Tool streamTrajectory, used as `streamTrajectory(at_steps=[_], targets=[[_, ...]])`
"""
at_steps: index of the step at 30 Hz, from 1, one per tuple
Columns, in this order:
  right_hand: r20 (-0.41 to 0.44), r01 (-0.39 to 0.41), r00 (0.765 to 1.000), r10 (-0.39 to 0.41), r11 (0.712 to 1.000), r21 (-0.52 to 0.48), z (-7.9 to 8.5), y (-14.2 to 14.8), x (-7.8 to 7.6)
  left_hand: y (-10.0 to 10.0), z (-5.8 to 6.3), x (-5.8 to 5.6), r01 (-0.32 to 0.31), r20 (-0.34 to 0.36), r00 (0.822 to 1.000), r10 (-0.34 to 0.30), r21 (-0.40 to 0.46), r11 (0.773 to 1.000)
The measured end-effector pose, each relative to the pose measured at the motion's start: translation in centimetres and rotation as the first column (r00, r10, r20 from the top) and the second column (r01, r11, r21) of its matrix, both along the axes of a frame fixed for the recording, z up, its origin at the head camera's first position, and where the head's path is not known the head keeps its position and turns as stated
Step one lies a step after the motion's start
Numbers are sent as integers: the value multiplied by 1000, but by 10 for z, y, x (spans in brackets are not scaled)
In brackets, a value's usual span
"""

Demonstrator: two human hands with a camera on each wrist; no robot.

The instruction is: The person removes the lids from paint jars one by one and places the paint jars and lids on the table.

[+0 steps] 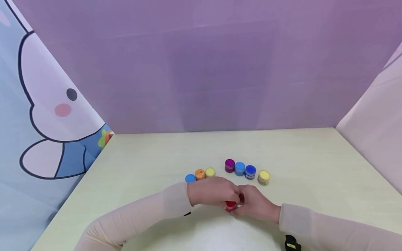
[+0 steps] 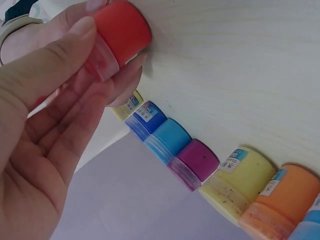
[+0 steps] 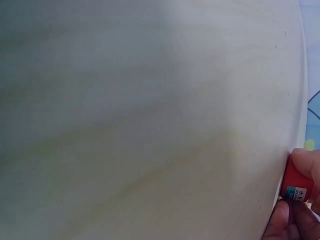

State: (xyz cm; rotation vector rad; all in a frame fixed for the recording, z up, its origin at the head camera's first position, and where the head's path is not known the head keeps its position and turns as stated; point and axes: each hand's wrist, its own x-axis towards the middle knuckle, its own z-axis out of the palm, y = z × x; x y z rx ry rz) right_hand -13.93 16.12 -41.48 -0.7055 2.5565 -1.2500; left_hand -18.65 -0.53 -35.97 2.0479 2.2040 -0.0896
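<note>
A small red paint jar is between both hands just above the table front. My left hand reaches over it from the left, thumb and fingers pinching the translucent lid in the left wrist view. My right hand grips the jar's red body from the right, its fingers partly hidden behind the jar in the left wrist view. In the right wrist view, the red jar shows at the right edge with a small label, fingertips on either side of it.
Behind the hands stand a purple jar, a light blue jar, a dark blue jar and a yellow jar. Left of these are another yellow jar, an orange jar and a blue jar, partly covered by the left arm.
</note>
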Motion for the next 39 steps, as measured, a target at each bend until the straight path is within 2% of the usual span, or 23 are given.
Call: streamTrajectory(at_steps=[6, 9, 14, 18, 21, 24, 27, 29, 32, 34, 36, 39], targets=[[-19, -9, 1000, 9, 1000, -2, -1, 0, -1, 1, 1, 7, -97, -6, 995, 97, -14, 995], [-24, -2, 1000, 2, 1000, 1, -2, 0, -1, 3, 2, 12, -177, -39, 984, 176, -28, 984], [-55, 3, 998, -3, 1000, -2, -3, 1, -1, 6, 2, 20, -315, -104, 945, 310, -38, 948], [-71, -8, 997, 7, 1000, -18, -3, 1, -1, 7, 0, 24, -413, -141, 902, 407, -15, 910], [-69, -19, 997, 17, 999, -27, -2, 1, -1, 7, -1, 25, -465, -152, 875, 460, 5, 885], [-70, -32, 997, 29, 999, -36, -2, 1, -1, 6, -2, 26, -494, -117, 862, 493, 18, 869], [-67, -43, 997, 40, 998, -45, -2, 0, -2, 2, -2, 24, -485, -55, 872, 487, 41, 873], [-58, -38, 998, 35, 999, -39, -2, 0, -2, -2, -1, 22, -450, -27, 892, 452, 56, 891], [-44, -17, 999, 17, 1000, -17, 0, -1, -2, -6, 1, 17, -310, -17, 950, 312, 75, 948], [-20, -6, 1000, 6, 1000, -8, 0, -1, -1, -8, 3, 13, -195, -23, 980, 198, 77, 978], [14, 4, 1000, -4, 1000, -8, 1, -1, -1, -9, 5, 11, -101, -22, 994, 103, 73, 992], [51, 9, 999, -8, 1000, -21, 1, -1, -1, -9, 5, 9, -41, -21, 999, 42, 48, 998]])
